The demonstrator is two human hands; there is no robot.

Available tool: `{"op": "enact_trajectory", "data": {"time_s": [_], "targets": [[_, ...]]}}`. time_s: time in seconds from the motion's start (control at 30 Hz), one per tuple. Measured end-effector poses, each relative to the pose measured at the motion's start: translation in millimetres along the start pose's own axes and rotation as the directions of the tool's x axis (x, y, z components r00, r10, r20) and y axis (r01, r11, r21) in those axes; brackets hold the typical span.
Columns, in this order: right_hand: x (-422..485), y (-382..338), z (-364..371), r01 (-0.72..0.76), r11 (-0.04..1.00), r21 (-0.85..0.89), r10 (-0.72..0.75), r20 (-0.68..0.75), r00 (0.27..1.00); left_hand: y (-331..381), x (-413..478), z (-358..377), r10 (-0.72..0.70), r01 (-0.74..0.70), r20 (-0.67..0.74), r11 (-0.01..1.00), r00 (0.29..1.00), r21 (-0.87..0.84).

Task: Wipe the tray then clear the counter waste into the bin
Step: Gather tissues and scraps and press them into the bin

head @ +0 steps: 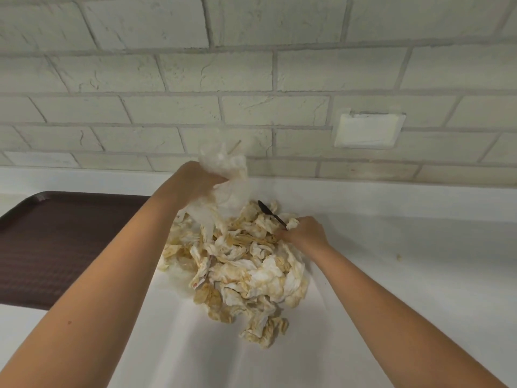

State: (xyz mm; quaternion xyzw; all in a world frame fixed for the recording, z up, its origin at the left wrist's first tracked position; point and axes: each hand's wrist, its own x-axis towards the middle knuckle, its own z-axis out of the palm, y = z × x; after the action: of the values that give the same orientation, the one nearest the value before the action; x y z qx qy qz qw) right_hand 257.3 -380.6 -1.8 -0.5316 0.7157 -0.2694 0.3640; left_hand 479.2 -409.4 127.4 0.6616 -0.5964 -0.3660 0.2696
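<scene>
While the left hand [195,182] grips a raised white wad [228,175], the right hand [305,233] clutches the far edge of the napkin heap [251,271]; it runs nearward between both arms.

Tray [64,242] left of waste pile [246,264] on counter [391,275].
</scene>
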Motion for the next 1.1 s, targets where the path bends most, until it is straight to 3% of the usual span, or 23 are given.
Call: {"op": "enact_trajectory", "data": {"time_s": [0.17, 0.4, 0.83, 1.0, 1.1], "targets": [[-0.2, -8.9, 8.7, -0.051, 0.994, -0.095, 0.053, 0.018, 0.998, -14.9, 1.7, -15.4, -0.102, 0.077, -0.100, 0.971, 0.990, -0.227], [0.9, -2.2, 9.7, -0.008, 0.999, -0.052, 0.009, 0.033, 0.999, -25.3, -11.0, -16.3, -0.043, 0.047, 0.018, 0.952, 0.999, -0.301], [-23.4, -25.3, -44.7, 0.154, 0.961, -0.228, -0.193, -0.162, 0.968, -24.2, -32.2, 12.8, -0.044, 0.041, -0.047, 0.996, 0.998, -0.074], [-49.8, -48.4, -65.2, 0.225, 0.962, -0.152, -0.251, -0.180, 0.951, -10.2, -51.4, 40.4, 0.163, -0.163, 0.009, 0.982, 0.987, 0.099], [-72.9, -62.0, -75.0, 0.243, 0.970, 0.004, -0.240, -0.139, 0.961, -1.0, -66.7, 55.5, 0.332, -0.329, 0.026, 0.915, 0.943, 0.234]]}}
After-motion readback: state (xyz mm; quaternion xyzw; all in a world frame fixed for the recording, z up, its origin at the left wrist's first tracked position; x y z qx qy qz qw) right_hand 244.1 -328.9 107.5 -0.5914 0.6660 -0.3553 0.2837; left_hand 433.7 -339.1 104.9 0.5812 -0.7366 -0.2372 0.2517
